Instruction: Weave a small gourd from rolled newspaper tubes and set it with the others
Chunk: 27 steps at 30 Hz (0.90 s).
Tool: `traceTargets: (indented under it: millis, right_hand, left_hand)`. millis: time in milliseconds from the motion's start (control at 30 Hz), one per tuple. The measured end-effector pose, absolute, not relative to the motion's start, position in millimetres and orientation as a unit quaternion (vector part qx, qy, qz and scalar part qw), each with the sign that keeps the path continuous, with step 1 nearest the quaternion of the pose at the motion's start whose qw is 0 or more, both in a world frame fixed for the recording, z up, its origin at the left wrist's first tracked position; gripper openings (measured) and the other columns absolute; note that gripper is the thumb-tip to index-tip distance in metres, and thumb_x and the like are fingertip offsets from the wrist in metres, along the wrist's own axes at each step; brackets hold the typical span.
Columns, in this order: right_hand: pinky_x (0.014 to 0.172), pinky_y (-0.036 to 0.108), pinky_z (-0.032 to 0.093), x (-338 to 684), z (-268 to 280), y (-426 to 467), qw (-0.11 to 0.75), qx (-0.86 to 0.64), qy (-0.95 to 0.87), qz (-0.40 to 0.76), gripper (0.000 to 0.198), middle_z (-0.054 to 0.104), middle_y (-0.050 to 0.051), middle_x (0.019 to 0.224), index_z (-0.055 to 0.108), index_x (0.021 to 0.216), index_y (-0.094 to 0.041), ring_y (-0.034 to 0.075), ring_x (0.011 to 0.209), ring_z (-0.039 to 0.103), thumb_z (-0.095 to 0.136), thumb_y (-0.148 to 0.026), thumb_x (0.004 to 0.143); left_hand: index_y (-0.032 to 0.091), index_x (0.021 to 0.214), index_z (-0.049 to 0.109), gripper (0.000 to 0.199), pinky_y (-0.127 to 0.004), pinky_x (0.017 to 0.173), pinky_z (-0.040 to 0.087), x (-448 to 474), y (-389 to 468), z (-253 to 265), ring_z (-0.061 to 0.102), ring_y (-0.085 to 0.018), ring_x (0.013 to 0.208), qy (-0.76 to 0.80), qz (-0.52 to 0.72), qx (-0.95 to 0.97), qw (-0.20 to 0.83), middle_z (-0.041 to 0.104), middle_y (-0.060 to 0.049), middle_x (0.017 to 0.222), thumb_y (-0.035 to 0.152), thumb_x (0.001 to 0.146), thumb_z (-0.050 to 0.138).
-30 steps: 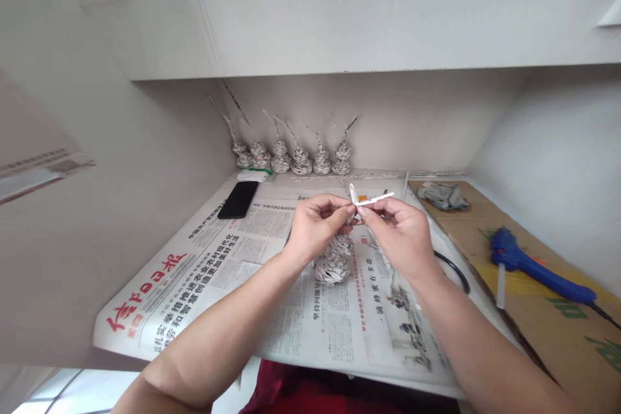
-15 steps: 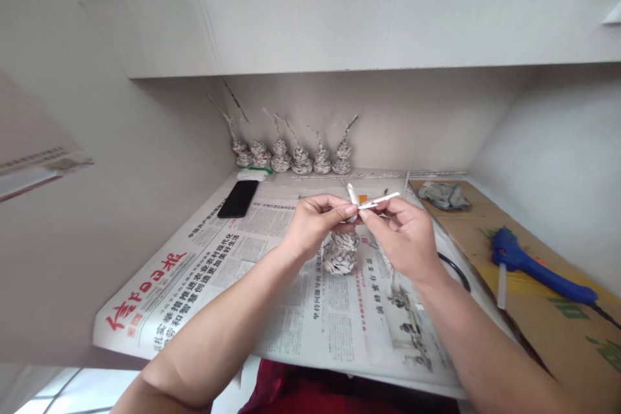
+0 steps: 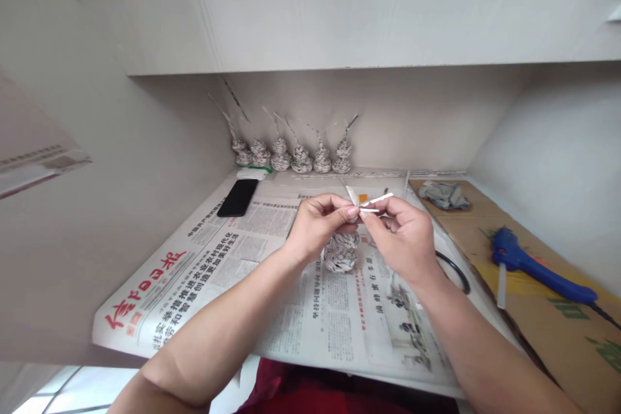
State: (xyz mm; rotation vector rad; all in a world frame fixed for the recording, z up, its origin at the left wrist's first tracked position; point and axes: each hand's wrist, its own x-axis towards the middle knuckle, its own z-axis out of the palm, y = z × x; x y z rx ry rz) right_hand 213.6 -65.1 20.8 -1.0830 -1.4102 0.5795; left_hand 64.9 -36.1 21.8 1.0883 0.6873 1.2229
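Note:
A woven paper gourd (image 3: 341, 252) hangs or stands below my fingers, over the newspaper; its upper part is hidden by my hands. My left hand (image 3: 323, 220) is closed around its top, thumb and forefinger pinched where the paper strips come together. With thumb and fingers, my right hand (image 3: 400, 233) pinches rolled paper strips (image 3: 383, 200) at that same spot. One white strip end (image 3: 352, 195) sticks up between the hands, while others point to the right.
Several finished-looking woven paper gourds (image 3: 301, 158) line the back wall. A black phone (image 3: 238, 198) lies on the newspaper (image 3: 233, 272) at left. On the cardboard (image 3: 490, 233) at right are a blue glue gun (image 3: 538, 272) and a crumpled grey cloth (image 3: 444, 195). A black cable (image 3: 456, 270) curves near my right wrist.
The paper strips between my fingers have shifted: the upright end leans more to the left, and two ends now spread apart on the right. Both hands stay almost in place.

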Motion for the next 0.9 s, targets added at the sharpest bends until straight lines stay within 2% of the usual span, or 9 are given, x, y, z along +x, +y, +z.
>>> traceTargets:
  millis: [200,400,567,733,900]
  right_hand:
    - [0.056,0.027,0.055,207.8,24.0,-66.9,0.609,-0.455,-0.581,0.290,0.013,0.071,0.004,0.079,0.067,0.080,-0.019,0.015,0.064,0.064,0.071,-0.032,0.081]
    - [0.062,0.027,0.056,206.6,23.3,-66.6,0.610,-0.426,-0.594,0.306,0.014,0.069,0.003,0.082,0.069,0.083,-0.019,0.016,0.073,0.065,0.073,-0.032,0.081]
    - [0.061,0.026,0.055,207.9,19.8,-63.7,0.621,-0.415,-0.586,0.314,0.016,0.068,0.001,0.077,0.069,0.081,-0.020,0.015,0.068,0.064,0.075,-0.035,0.081]
    - [0.060,0.027,0.053,210.4,22.1,-62.9,0.623,-0.426,-0.587,0.294,0.017,0.065,0.000,0.070,0.068,0.078,-0.020,0.015,0.064,0.063,0.073,-0.035,0.083]
    - [0.059,0.026,0.049,212.4,21.0,-64.3,0.612,-0.450,-0.608,0.232,0.017,0.068,0.002,0.078,0.065,0.080,-0.020,0.014,0.063,0.061,0.068,-0.036,0.088]
  left_hand:
    - [0.012,0.074,0.067,0.040,-0.028,0.067,0.061,66.4,-35.4,17.8,0.068,-0.012,0.066,0.303,0.547,0.481,0.614,0.072,-0.003,0.073,0.040,0.060,0.091]
    - [0.013,0.075,0.067,0.038,-0.028,0.069,0.061,67.5,-37.5,17.8,0.067,-0.012,0.069,0.301,0.565,0.480,0.600,0.071,-0.002,0.075,0.041,0.063,0.088]
    - [0.012,0.077,0.068,0.035,-0.026,0.066,0.060,67.5,-37.5,17.1,0.067,-0.013,0.070,0.307,0.563,0.491,0.590,0.071,-0.003,0.075,0.040,0.067,0.086]
    - [0.012,0.081,0.072,0.036,-0.027,0.069,0.061,66.1,-36.8,19.5,0.067,-0.012,0.071,0.296,0.542,0.501,0.606,0.071,-0.004,0.077,0.043,0.069,0.085]
    - [0.011,0.084,0.075,0.039,-0.028,0.068,0.061,64.7,-38.7,23.1,0.068,-0.014,0.073,0.291,0.518,0.511,0.621,0.071,-0.005,0.079,0.045,0.069,0.084]
